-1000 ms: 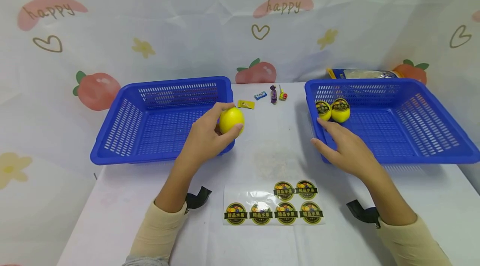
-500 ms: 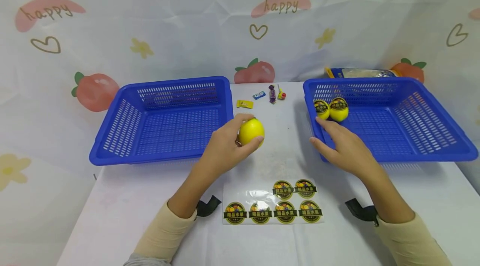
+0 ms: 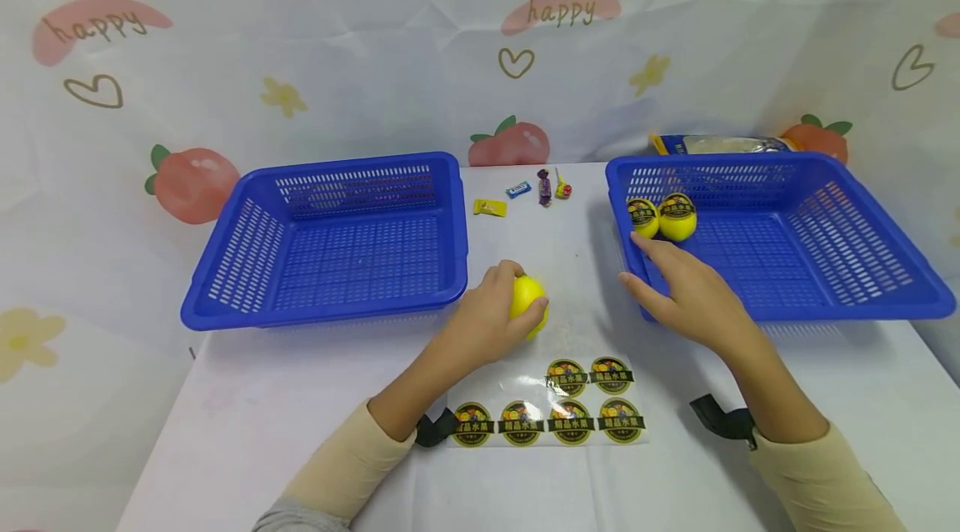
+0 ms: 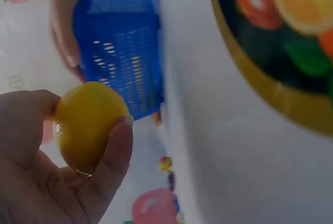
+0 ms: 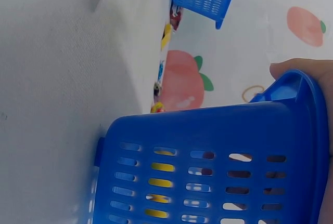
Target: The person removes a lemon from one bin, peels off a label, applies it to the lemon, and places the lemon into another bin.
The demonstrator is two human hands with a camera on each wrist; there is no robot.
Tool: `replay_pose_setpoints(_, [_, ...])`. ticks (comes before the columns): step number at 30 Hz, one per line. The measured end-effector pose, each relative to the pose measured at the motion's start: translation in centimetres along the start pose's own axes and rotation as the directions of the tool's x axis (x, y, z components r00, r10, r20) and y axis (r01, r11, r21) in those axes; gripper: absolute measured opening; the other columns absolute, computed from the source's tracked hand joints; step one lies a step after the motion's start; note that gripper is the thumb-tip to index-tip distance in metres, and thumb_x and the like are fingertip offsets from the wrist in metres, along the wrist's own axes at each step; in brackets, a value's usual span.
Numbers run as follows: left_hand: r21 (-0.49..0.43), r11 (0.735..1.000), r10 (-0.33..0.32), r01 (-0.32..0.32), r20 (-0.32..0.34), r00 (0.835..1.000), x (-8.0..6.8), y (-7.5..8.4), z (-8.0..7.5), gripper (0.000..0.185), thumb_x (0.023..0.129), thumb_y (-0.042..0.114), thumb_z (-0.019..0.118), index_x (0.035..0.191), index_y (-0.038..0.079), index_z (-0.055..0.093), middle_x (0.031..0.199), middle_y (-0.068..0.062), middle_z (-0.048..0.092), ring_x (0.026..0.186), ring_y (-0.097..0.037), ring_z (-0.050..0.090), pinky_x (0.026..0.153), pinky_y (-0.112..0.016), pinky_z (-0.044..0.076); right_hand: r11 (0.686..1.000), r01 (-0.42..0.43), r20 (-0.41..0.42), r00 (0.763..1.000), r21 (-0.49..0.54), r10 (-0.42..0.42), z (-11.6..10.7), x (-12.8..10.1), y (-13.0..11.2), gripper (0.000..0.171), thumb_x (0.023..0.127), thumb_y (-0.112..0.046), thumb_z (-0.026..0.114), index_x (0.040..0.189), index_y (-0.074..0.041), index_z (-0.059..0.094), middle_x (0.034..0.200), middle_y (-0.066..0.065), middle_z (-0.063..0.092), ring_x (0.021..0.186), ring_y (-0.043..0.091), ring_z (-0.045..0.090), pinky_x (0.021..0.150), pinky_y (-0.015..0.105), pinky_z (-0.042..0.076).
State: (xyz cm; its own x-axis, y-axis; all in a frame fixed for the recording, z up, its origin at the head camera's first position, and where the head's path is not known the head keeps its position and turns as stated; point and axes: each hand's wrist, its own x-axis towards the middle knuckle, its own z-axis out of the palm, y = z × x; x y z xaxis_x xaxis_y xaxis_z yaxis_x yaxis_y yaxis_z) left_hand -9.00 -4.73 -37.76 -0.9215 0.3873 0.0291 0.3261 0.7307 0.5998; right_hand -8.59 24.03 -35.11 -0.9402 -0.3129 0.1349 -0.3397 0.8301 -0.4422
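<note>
In the head view my left hand (image 3: 491, 315) holds a yellow lemon (image 3: 528, 303) between thumb and fingers, over the table in front of the gap between two baskets. The left wrist view shows the lemon (image 4: 91, 125) from the palm side, smooth and glossy, with no label on the face in view. My right hand (image 3: 693, 298) rests at the near left rim of the right blue basket (image 3: 840, 311), fingers relaxed and thumb outside the rim. Inside that basket, by its left wall, two lemons (image 3: 678, 219) lie side by side with black round stickers.
A sheet of round fruit stickers (image 3: 572, 421) lies in front, partly under the left forearm. The left blue basket (image 3: 322, 315) has bare mesh. Several wrapped sweets (image 3: 543, 188) lie at the back. A blue and clear packet (image 3: 723, 145) is behind the right basket.
My left hand has carried the lemon from the left basket's right rim rightward and down toward the sticker sheet. The right hand stays at the basket rim.
</note>
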Motion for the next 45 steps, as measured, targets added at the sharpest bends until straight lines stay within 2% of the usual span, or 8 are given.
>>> replay_pose_setpoints(4, [0.030, 0.997, -0.068, 0.066, 0.061, 0.996, 0.5, -0.8, 1.2, 0.054, 0.099, 0.046, 0.056, 0.134, 0.007, 0.045, 0.102, -0.011, 0.054, 0.075, -0.021, 0.056, 0.066, -0.033, 0.049, 1.000, -0.003, 0.009, 1.000, 0.001, 0.003, 0.0, 0.0, 0.0, 0.067, 0.100, -0.040, 0.059, 0.149, 0.002, 0.042, 0.148, 0.025, 0.045, 0.136, 0.046, 0.039, 0.107, 0.063, 0.032])
replay_pose_setpoints(10, [0.031, 0.998, -0.059, 0.055, 0.149, 0.987, 0.7, -1.4, 1.5, 0.047, 0.103, 0.046, 0.050, 0.144, 0.022, 0.046, 0.115, -0.019, 0.052, 0.083, -0.026, 0.057, 0.073, -0.040, 0.050, 1.000, -0.002, -0.005, 1.000, -0.001, 0.002, 0.1, -0.1, 0.0, 0.066, 0.100, -0.039, 0.059, 0.149, 0.002, 0.043, 0.147, 0.025, 0.046, 0.136, 0.045, 0.040, 0.107, 0.062, 0.032])
replay_pose_setpoints(17, [0.016, 0.998, -0.066, 0.064, 0.203, 0.977, 0.6, -1.6, 0.9, 0.066, 0.094, 0.046, 0.067, 0.149, 0.022, 0.041, 0.131, -0.019, 0.049, 0.089, -0.025, 0.059, 0.074, -0.037, 0.052, 1.000, -0.011, 0.002, 1.000, -0.004, 0.011, 0.1, 0.0, 0.0, 0.067, 0.101, -0.041, 0.058, 0.150, 0.001, 0.042, 0.148, 0.025, 0.046, 0.136, 0.045, 0.039, 0.108, 0.063, 0.031])
replay_pose_setpoints(22, [0.041, 0.997, -0.065, 0.058, 0.204, 0.977, 0.5, -1.6, 0.6, 0.074, 0.090, 0.043, 0.073, 0.153, 0.025, 0.037, 0.134, -0.017, 0.050, 0.096, -0.026, 0.061, 0.078, -0.038, 0.054, 1.000, -0.009, -0.001, 1.000, -0.004, 0.009, 0.1, 0.0, 0.0, 0.066, 0.101, -0.041, 0.058, 0.149, 0.001, 0.042, 0.147, 0.025, 0.046, 0.136, 0.045, 0.040, 0.108, 0.063, 0.032])
replay_pose_setpoints(34, [0.033, 0.999, -0.048, 0.042, 0.210, 0.976, 0.4, -1.8, 0.2, 0.087, 0.084, 0.042, 0.080, 0.155, 0.022, 0.033, 0.140, -0.017, 0.047, 0.104, -0.029, 0.062, 0.083, -0.040, 0.054, 1.000, -0.014, 0.004, 1.000, -0.004, 0.014, 0.0, 0.0, 0.0, 0.066, 0.101, -0.041, 0.057, 0.150, 0.000, 0.042, 0.149, 0.024, 0.045, 0.136, 0.045, 0.039, 0.108, 0.063, 0.031])
replay_pose_setpoints(45, [0.095, 0.995, -0.054, 0.036, 0.194, 0.980, -0.3, -0.7, -0.4, 0.098, 0.080, 0.042, 0.084, 0.157, 0.020, 0.028, 0.158, -0.020, 0.025, 0.108, -0.037, 0.063, 0.090, -0.048, 0.053, 1.000, -0.009, 0.002, 1.000, 0.006, 0.009, 0.0, 0.0, 0.0, 0.066, 0.101, -0.040, 0.058, 0.150, 0.000, 0.041, 0.149, 0.024, 0.044, 0.137, 0.045, 0.038, 0.108, 0.063, 0.031])
